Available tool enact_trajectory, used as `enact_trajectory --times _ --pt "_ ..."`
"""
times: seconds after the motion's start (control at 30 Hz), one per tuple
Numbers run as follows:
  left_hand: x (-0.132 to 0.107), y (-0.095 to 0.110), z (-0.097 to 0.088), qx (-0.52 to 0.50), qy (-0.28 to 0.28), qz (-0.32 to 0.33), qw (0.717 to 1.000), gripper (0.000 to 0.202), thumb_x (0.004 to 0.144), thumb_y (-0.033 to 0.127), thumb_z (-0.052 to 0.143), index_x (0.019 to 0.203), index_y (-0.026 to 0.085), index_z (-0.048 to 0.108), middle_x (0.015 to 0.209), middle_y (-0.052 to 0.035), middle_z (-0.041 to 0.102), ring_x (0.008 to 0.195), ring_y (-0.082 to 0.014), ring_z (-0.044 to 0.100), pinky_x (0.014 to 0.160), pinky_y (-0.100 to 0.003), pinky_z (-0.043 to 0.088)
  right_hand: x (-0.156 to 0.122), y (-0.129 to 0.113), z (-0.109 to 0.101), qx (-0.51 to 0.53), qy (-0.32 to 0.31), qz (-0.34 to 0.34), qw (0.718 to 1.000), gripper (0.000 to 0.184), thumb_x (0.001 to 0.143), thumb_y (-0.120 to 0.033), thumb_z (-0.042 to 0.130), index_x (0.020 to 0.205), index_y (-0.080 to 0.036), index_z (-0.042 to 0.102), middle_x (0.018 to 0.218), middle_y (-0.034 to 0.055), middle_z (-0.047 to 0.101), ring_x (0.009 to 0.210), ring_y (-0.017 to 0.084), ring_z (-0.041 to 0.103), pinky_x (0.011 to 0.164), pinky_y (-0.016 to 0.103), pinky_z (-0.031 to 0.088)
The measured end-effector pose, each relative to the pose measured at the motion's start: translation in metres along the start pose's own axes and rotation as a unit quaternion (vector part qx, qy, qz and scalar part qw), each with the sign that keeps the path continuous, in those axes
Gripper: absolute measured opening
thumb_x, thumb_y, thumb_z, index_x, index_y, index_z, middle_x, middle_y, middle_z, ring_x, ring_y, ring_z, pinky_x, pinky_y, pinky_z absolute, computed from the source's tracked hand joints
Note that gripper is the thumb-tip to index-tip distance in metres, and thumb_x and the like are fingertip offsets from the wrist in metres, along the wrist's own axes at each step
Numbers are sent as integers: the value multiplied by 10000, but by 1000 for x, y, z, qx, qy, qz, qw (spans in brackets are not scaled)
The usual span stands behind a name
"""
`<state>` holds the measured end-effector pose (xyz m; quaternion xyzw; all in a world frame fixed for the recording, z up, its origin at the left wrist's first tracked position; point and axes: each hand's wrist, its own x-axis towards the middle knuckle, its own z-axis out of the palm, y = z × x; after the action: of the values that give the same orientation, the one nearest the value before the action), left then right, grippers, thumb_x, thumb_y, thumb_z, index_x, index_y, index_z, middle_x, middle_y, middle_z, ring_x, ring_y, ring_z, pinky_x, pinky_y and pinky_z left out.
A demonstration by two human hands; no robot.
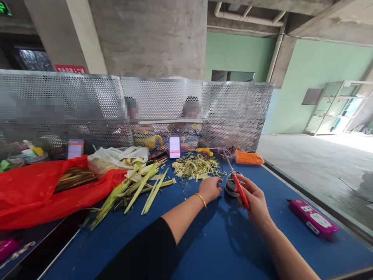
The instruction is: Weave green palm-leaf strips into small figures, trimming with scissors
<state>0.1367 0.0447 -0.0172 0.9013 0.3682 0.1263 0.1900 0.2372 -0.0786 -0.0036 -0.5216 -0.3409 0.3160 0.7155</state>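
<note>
My right hand (pixel 254 199) is closed around red-handled scissors (pixel 236 179), blades pointing up and away. Just left of it stands a grey spool of thread or wire (pixel 231 183) on the blue table (pixel 204 241). My left hand (pixel 210 188), with a gold bangle on the wrist, has its fingers curled and pinched beside the spool; what they hold is too small to make out. Pale green leaf strips (pixel 140 186) lie to the left, and a pile of leaf trimmings (pixel 196 167) sits just beyond my hands.
A red plastic bag (pixel 43 190) with leaves lies at the left, a clear bag (pixel 116 157) behind it. A phone (pixel 174 146) leans on the perforated metal screen (pixel 163 105); two people sit behind it. An orange pouch (pixel 248 157) and a pink case (pixel 313 217) lie right.
</note>
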Motion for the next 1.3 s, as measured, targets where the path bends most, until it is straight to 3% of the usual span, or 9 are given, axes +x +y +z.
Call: enact_trajectory --times 0.2,0.57,0.67,0.8,0.9,0.97,1.1,1.3 --pt "18 7 16 -28 13 -18 999 250 812 259 540 977 249 728 1001 -56 729 991 -222 654 830 -297 485 4 6 -3 4 -3 12 1000 621 571 -469 823 1095 -173 670 617 -26 589 374 51 422 332 171 232" --pt "-5 -7 7 -144 -5 -59 988 181 764 144 528 770 203 699 979 -57 725 1004 -202 639 884 -280 454 6 0 -8 -75 9 27 997 685 579 -517 780 1125 -126 642 575 -33 562 395 64 400 354 190 251" --pt "-3 -2 12 -211 -13 -93 973 199 818 137 471 840 166 667 903 -75 723 794 -161 673 759 -261 494 6 1 -9 -75 15 14 997 698 587 -532 771 1139 -126 637 554 -47 527 395 63 384 355 192 236" --pt "0 8 21 -312 -38 -159 936 248 902 143 360 975 124 596 782 -63 708 462 -78 562 479 -187 443 6 4 -9 -79 8 10 997 691 591 -531 767 1131 -119 644 512 -71 471 389 58 349 362 196 235" --pt "2 11 22 -358 -44 -191 913 243 937 208 369 911 116 592 709 -47 680 405 -52 492 428 -163 416 6 4 -8 -83 6 12 996 687 587 -521 768 1130 -118 647 516 -71 474 391 58 351 366 196 237" --pt "4 10 21 -371 -53 -202 905 203 906 229 472 797 113 599 648 -29 652 392 -42 462 429 -163 426 6 4 -7 -84 7 12 996 681 582 -513 771 1127 -121 652 522 -66 485 396 63 369 372 197 242" --pt "2 7 19 -359 -67 -207 908 171 802 149 601 636 109 599 560 -1 603 388 -42 455 439 -174 445 5 2 -7 -79 10 9 997 653 589 -508 768 1112 -132 666 525 -61 498 408 74 400 383 199 254" --pt "-17 4 16 -315 -62 -157 934 168 815 207 567 737 114 681 630 -13 652 421 -50 493 452 -174 437 6 4 -9 -65 6 -6 998 648 609 -520 759 1117 -128 668 558 -36 548 398 68 396 368 200 254"
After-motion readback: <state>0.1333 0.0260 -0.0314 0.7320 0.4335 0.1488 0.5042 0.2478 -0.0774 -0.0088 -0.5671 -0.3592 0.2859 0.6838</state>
